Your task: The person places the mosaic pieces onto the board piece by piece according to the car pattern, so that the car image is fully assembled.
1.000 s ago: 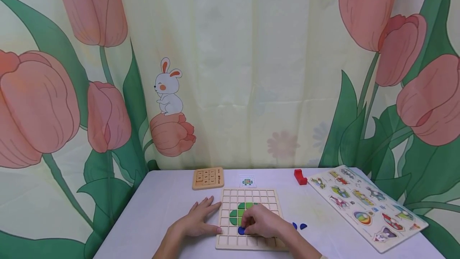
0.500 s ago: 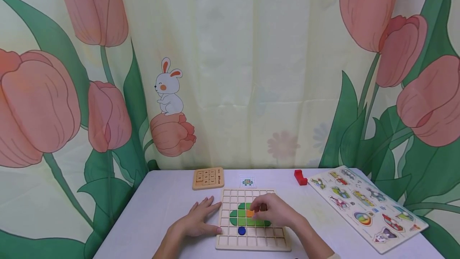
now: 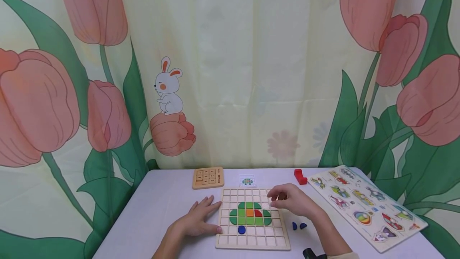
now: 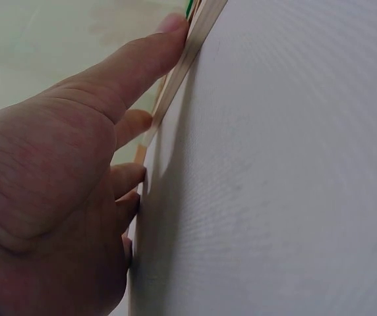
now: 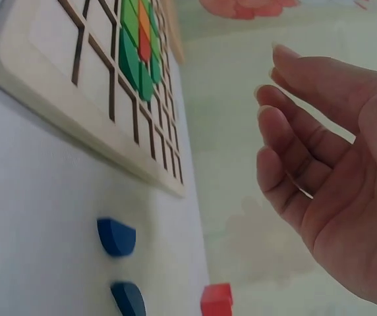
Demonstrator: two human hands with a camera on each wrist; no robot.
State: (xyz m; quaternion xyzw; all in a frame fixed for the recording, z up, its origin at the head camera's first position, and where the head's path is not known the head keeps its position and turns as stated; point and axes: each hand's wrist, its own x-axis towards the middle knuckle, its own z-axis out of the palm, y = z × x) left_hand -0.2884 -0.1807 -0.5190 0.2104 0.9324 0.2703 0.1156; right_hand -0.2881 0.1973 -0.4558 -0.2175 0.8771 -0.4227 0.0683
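A wooden grid board [image 3: 253, 244] lies on the table, with green, orange and red tiles set together in its middle. Below them, toward the left, is a round blue piece [image 3: 242, 230]. My left hand [image 3: 194, 220] lies flat with fingers spread beside the board; its thumb touches the left edge, as the left wrist view also shows. My right hand [image 3: 292, 200] hovers at the board's upper right side, fingers loosely bent. In the right wrist view, nothing sits between the thumb and fingers [image 5: 277, 128]. Two blue half-round pieces [image 5: 116, 237] lie right of the board.
At the back stand a wooden number puzzle [image 3: 208, 178], a small pattern card [image 3: 247, 181] and a red L-shaped block [image 3: 300, 177]. A large picture puzzle board [image 3: 368, 207] takes up the right side. A tulip-print curtain [image 3: 251, 91] hangs behind the table.
My right hand has moved from the blue piece across the tiles, then up and right off them. The orange and red tiles it covered now show. The left hand has stayed put.
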